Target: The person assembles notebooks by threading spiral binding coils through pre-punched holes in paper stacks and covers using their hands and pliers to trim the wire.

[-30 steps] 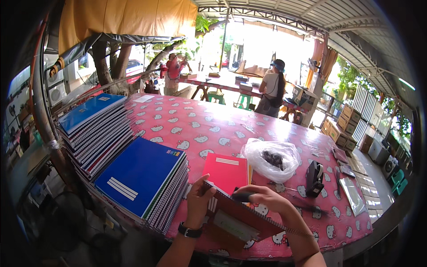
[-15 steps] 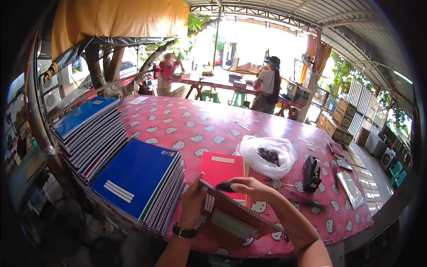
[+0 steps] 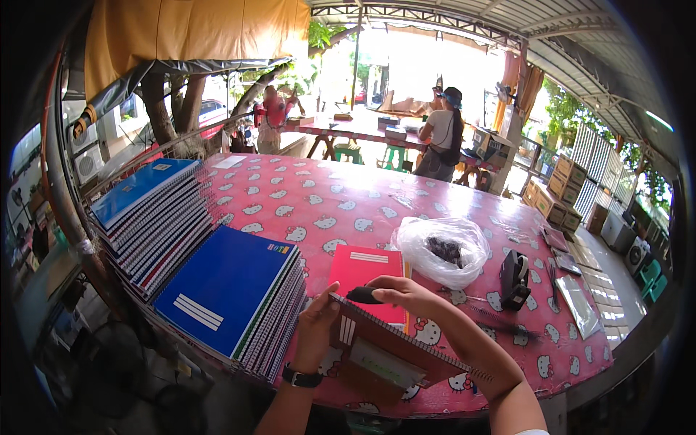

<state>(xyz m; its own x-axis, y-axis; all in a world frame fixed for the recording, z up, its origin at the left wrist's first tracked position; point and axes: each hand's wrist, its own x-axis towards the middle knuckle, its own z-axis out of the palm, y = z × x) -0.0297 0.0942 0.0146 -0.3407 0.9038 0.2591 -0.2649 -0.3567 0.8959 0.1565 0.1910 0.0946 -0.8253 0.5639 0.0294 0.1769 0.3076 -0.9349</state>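
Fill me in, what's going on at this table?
Someone's left hand holds a brown spiral notebook tilted up over the pink table. Their right hand grips a small black object near the upper end of the notebook's spiral edge; exactly what it is can't be told. A red notebook lies flat just beyond, with stacked notebooks to the left and a clear plastic bag to the right.

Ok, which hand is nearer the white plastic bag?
Right. The right hand is left and nearside of the plastic bag; the left hand, gripping the brown notebook, is farther left.
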